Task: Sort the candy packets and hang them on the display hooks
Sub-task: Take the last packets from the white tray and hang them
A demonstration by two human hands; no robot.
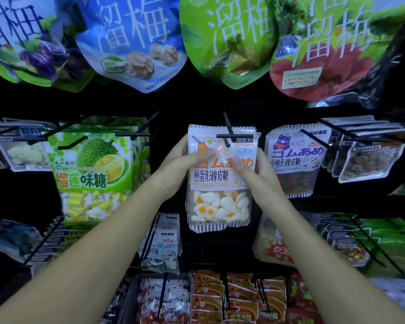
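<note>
Candy packet [220, 181] with fried-egg gummies is in the middle of the display rack [220, 101], and both hands hold it. The left hand [180, 164] grips its left edge, with the thumb laid across the printed front and the other fingers hidden behind. The right hand [255, 169] pinches the right edge in the same way, thumb on the front and fingers behind. The packet stands upright, and more packets of the same kind show just behind it. At its top a black hook [228, 130] comes forward over the striped seal, and its end meets the round hang hole. Whether the packet sits fully on the hook I cannot tell.

Just beside it on the right, a bear gummy packet [295, 160] hangs on its own hook. On the left, near but apart, hangs a green durian candy packet [91, 174]. Along the top edge of the rack hang large plum bags [138, 43], blue and green. Toward the bottom edge, between the two arms, are rows of small orange packets [241, 298]. At the right edge of the rack, stacks of clear packets [369, 157] hang on hooks.
</note>
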